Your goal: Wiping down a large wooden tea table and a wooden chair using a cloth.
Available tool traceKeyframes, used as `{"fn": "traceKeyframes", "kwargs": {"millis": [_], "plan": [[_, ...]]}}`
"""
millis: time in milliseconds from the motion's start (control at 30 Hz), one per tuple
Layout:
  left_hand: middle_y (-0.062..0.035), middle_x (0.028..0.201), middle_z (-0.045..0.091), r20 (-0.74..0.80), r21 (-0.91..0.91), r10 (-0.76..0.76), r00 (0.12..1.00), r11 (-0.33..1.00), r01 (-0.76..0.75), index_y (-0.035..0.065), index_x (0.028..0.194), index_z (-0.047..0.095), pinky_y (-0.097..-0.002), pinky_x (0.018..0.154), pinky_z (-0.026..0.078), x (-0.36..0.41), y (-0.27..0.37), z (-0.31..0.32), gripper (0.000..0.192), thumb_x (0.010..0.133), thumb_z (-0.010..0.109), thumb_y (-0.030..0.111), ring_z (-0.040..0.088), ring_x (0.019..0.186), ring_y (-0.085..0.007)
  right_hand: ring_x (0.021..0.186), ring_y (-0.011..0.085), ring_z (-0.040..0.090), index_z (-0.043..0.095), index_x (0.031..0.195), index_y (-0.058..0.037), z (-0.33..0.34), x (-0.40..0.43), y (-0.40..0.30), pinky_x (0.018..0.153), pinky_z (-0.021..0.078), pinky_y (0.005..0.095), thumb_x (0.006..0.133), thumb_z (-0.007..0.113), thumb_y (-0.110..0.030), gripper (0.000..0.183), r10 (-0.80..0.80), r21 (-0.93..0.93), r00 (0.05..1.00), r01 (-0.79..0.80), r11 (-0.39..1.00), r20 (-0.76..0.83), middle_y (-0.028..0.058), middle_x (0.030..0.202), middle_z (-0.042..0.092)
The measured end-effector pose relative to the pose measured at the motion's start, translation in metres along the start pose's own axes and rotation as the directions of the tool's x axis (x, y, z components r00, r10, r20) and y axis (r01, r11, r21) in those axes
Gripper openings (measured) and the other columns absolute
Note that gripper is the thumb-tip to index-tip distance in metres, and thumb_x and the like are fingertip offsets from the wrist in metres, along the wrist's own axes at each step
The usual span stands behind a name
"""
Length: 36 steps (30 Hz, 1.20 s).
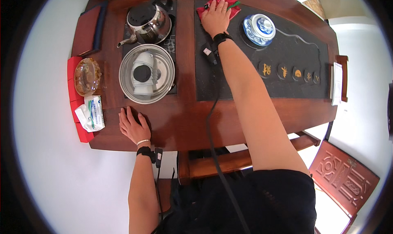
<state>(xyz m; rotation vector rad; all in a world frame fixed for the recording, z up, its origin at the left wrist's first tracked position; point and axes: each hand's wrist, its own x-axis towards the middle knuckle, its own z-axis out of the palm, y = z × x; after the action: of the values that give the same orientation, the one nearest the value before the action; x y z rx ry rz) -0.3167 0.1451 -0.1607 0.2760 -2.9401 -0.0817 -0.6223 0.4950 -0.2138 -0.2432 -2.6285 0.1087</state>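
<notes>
My right hand [216, 18] reaches to the far side of a black tea tray [227, 83] and presses, palm down, on a red patterned cloth [235, 11]. A blue-and-white lidded porcelain bowl [259, 29] stands to its right. My left hand [135, 126] rests with fingers spread on the wooden table [181, 123], near its front edge, holding nothing. Just beyond it is a round steel pot with a clear lid [122, 86], with white cups [143, 60] visible inside. A shiny steel kettle [158, 25] with a black lid stands behind the pot, its spout pointing left.
At the left lie dark red folders [86, 31], an amber glass ashtray [87, 76], a tissue packet [96, 114] and red boxes [83, 132]. A black cable [209, 129] trails from my right wrist over the table edge. A wooden chair [218, 165] stands against the front.
</notes>
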Motion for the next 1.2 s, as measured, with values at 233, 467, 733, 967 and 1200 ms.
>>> {"fn": "traceKeyframes", "kwargs": {"millis": [233,467,733,967,1200], "plan": [[-0.0074,0.142,0.042,-0.059,0.002,0.008,0.998,1.0,-0.008,0.0137,0.132,0.05,-0.047,0.106,0.027,-0.003,-0.004,0.002,0.044,0.092,0.05,0.032,0.037,0.131,-0.0285,0.136,0.0393,0.03,0.045,0.135,-0.0034,-0.093,-0.127,-0.005,0.11,0.0218,0.0542,0.085,0.049,-0.027,0.055,-0.063,0.117,0.991,0.049,0.992,0.116,0.0253,0.144,0.035],[-0.0086,0.142,0.041,-0.085,-0.052,0.005,0.996,0.999,-0.01,0.0139,0.133,0.049,-0.053,0.106,0.023,-0.008,-0.01,0.014,0.048,0.092,0.046,0.04,0.033,0.134,-0.0297,0.136,0.04,0.029,0.045,0.135,-0.0065,-0.195,-0.253,-0.025,0.109,0.0232,0.0558,0.081,0.056,-0.029,0.059,-0.213,0.241,0.938,0.148,0.959,0.273,0.0241,0.145,0.032],[-0.0066,0.144,0.04,-0.076,-0.323,-0.027,0.997,0.946,0.001,0.0176,0.129,0.055,-0.0508,0.11,0.018,-0.009,-0.027,0.021,0.044,0.095,0.044,0.043,0.031,0.136,-0.0281,0.141,0.0362,0.02,0.047,0.136,-0.0123,-0.227,-0.326,-0.147,0.113,0.0163,0.0527,0.079,0.06,-0.039,0.065,-0.593,0.627,0.758,0.328,0.706,0.271,0.0228,0.149,0.027],[-0.0063,0.145,0.041,0.082,-0.787,0.001,0.997,0.613,0.064,0.0161,0.129,0.056,-0.0471,0.112,0.015,0.005,-0.072,0.041,0.041,0.098,0.04,0.038,0.028,0.138,-0.029,0.142,0.0321,0.02,0.049,0.135,-0.0129,-0.217,-0.325,-0.209,0.115,0.01,0.0515,0.086,0.05,-0.036,0.055,-0.626,0.637,0.758,0.394,0.663,0.183,0.0188,0.149,0.03],[-0.0024,0.151,0.032,0.116,-0.344,-0.188,0.975,0.914,0.216,0.0196,0.137,0.047,-0.0518,0.111,0.018,-0.019,-0.019,0.03,0.048,0.097,0.039,0.045,0.025,0.141,-0.0248,0.14,0.0287,0.024,0.045,0.137,-0.0125,-0.208,-0.286,-0.095,0.113,0.0134,0.0528,0.089,0.049,-0.032,0.052,-0.437,0.442,0.857,0.291,0.848,0.273,0.0141,0.147,0.035]]}}
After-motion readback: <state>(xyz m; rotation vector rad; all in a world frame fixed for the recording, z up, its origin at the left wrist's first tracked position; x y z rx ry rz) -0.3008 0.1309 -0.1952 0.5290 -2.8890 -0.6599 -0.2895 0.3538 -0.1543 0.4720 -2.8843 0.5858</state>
